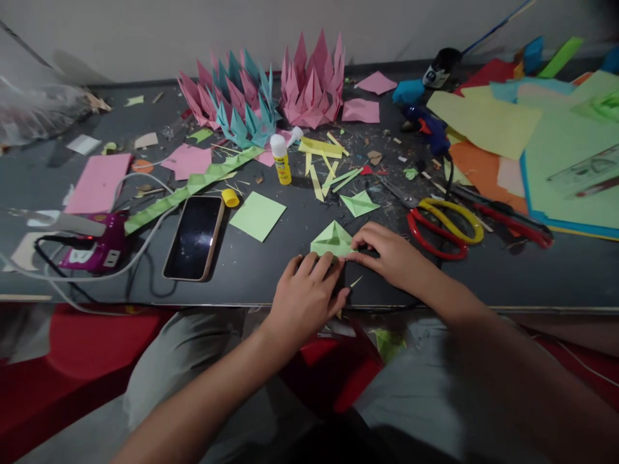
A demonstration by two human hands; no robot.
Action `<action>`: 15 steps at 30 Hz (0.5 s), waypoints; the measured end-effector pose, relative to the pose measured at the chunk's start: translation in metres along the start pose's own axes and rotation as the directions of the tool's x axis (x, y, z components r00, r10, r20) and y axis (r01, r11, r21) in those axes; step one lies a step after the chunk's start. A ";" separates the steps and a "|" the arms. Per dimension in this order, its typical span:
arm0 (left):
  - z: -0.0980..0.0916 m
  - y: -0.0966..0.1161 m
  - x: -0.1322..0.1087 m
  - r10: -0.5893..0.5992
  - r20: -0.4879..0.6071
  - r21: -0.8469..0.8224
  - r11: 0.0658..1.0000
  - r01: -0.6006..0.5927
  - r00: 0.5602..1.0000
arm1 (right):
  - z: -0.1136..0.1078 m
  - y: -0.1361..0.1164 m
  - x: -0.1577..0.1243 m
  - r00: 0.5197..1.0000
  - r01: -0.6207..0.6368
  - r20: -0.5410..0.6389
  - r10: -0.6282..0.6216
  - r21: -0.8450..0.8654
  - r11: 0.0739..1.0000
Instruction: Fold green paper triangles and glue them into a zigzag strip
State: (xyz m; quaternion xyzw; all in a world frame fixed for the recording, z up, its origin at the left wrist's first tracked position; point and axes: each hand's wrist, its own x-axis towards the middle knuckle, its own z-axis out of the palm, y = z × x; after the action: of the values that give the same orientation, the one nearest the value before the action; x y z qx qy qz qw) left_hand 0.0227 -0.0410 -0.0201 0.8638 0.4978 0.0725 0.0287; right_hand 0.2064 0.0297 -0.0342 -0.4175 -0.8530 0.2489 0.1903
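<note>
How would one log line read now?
left hand: on folded green paper | right hand: at its right edge | nearby: green square, glue stick, scissors

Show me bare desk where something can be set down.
Bare desk shows between the phone and left hand, and right of the right forearm, before the scissors. Yellow strips crowd the area beside the glue stick.

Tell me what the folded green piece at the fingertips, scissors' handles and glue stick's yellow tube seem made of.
Folded green piece: paper, matte, with crisp creases.
Scissors' handles: probably plastic, smooth, evenly coloured red and yellow.
Yellow tube: likely plastic, a straight printed cylinder; its gloss is unclear.
</note>
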 end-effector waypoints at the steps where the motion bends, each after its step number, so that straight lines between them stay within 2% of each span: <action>1: 0.000 -0.001 0.000 0.007 0.004 -0.002 1.000 -0.007 1.000 | -0.002 0.001 0.000 1.000 0.005 0.012 -0.005 0.010 1.000; 8: 0.004 -0.009 -0.007 0.058 0.014 -0.033 0.998 -0.058 0.998 | -0.012 0.010 0.000 0.996 -0.008 0.085 -0.003 0.124 0.992; 11: 0.006 -0.010 -0.010 0.066 -0.008 -0.046 0.997 -0.067 0.998 | -0.015 0.010 0.002 0.997 -0.045 0.063 0.035 0.169 0.985; 13: 0.006 -0.011 -0.012 0.077 -0.037 -0.061 0.995 -0.079 0.996 | -0.016 0.006 0.005 1.000 -0.022 0.024 0.019 0.127 0.992; 15: 0.005 -0.014 -0.012 0.077 -0.068 -0.083 0.993 -0.083 0.995 | -0.017 0.003 0.008 0.998 0.058 0.024 -0.059 0.035 0.998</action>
State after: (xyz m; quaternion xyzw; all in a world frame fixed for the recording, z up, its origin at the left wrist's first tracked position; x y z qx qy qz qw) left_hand 0.0054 -0.0441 -0.0278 0.8781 0.4600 0.1230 0.0467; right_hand 0.2124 0.0423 -0.0210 -0.3859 -0.8627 0.2631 0.1940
